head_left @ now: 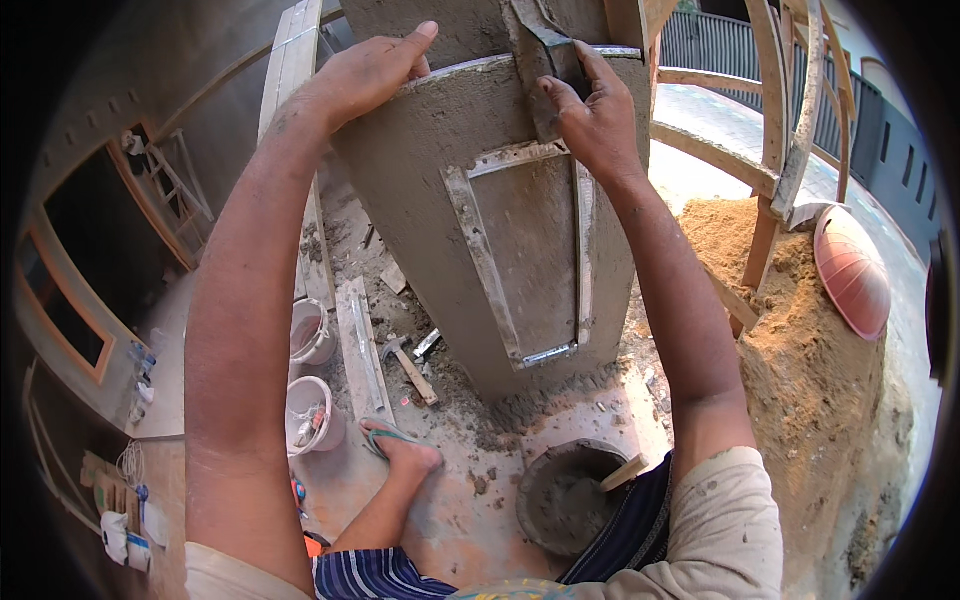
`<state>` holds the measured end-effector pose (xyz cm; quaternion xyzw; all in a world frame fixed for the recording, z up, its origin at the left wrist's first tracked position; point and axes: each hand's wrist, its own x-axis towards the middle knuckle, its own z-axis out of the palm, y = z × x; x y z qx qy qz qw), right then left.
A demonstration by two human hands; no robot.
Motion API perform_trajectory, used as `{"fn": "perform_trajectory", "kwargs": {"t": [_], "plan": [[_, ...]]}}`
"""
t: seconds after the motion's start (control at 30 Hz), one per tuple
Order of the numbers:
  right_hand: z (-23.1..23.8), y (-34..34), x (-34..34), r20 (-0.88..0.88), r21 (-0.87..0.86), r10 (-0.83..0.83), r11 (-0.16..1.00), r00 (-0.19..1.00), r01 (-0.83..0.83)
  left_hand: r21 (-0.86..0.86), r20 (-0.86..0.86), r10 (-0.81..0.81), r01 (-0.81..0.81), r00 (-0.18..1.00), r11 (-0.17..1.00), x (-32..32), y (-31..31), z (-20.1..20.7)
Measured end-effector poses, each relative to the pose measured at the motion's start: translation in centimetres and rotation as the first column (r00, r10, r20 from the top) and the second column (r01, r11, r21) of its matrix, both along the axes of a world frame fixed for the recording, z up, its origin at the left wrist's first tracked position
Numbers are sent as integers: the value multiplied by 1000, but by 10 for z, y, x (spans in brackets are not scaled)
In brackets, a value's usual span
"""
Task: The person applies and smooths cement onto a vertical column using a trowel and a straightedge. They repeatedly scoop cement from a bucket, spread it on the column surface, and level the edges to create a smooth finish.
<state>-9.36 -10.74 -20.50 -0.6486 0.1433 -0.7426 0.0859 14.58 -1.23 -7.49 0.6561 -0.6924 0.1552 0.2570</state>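
Observation:
A grey mortar-coated pillar [400, 190] rises in front of me, with a framed rectangular recess [525, 235] in its face. My right hand [598, 112] grips the handle of a plastering trowel [545, 118], its mortar-smeared metal blade against the upper part of the pillar. Across the pillar runs a thin pale strip [470, 69], passing beside the trowel. At the strip's left end is my left hand [372, 75], fingers bent over it at the pillar's corner and thumb sticking up. Some of those fingertips are hidden.
On the ground stand a mortar bucket [545, 530] with a wooden-handled tool, and two pale buckets [318, 425]. A hammer [412, 375] and a plank [362, 345] lie near my foot. Wooden framing [715, 155], a sand pile [800, 370] and a pink bowl-shaped basin [850, 270] are at right.

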Motion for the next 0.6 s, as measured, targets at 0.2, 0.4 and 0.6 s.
{"fn": "perform_trajectory", "kwargs": {"t": [0.2, 0.4, 0.6], "plan": [[-10, -33, -35, 54, 98, 90, 991, 995, -95, 3, 81, 46, -46, 996, 999, -8, 6, 3], [-28, -41, -87, 60, 168, -106, 981, 993, 94, -9, 96, 109, -108, 989, 994, -16, 7, -2], [-48, -15, -62, -87, 151, -6, 988, 996, 19, 31, 65, 108, -110, 992, 993, -22, 16, 2]]}}
